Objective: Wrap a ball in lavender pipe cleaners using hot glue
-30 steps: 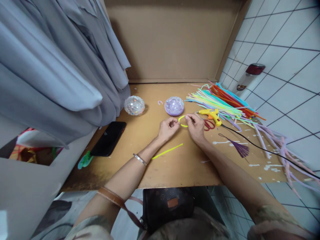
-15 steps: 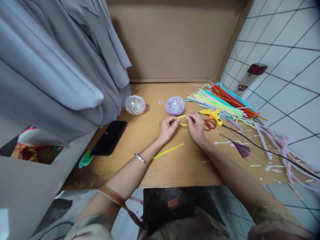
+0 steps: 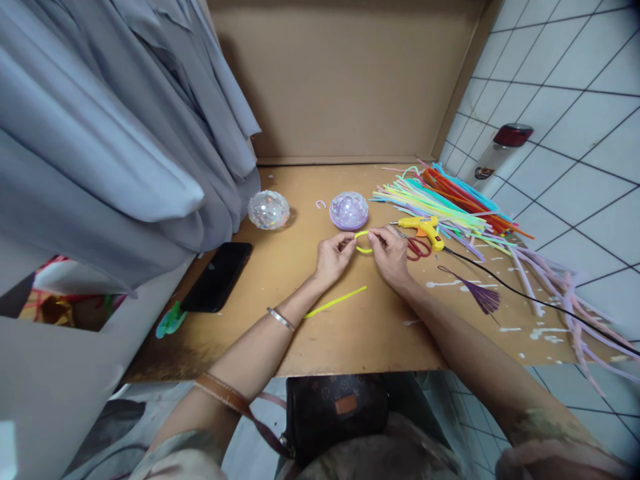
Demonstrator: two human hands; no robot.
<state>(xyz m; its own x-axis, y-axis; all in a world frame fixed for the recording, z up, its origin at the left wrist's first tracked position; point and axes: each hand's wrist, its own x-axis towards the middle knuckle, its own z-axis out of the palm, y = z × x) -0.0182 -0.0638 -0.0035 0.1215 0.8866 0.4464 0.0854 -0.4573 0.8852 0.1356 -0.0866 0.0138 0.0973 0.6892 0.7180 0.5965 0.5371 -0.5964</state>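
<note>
A yellow pipe cleaner [image 3: 364, 251], bent into a small loop, is stretched between my two hands above the table. My left hand [image 3: 334, 259] pinches its left side, and my right hand [image 3: 390, 253] pinches its right side. Just beyond the hands sits a clear ball with purple filling [image 3: 349, 211]. A second clear ball [image 3: 269, 210] with speckled contents lies farther left. Between the balls is a small pink curved piece [image 3: 321, 204]. Nearer to me, a straight yellow pipe cleaner [image 3: 336, 302] lies beside my left forearm.
Right of my hands are red-handled scissors [image 3: 419, 249], a yellow glue gun [image 3: 423, 230] with a black cord, a purple tassel [image 3: 481, 296] and many coloured pipe cleaners [image 3: 450, 200]. A black phone [image 3: 218, 277] lies left, by a green-blue item [image 3: 171, 320]. A grey curtain [image 3: 150, 133] hangs left.
The loop between my hands looks slightly narrower, with my right fingers shifted a little left along it. The whole view has moved very slightly.
</note>
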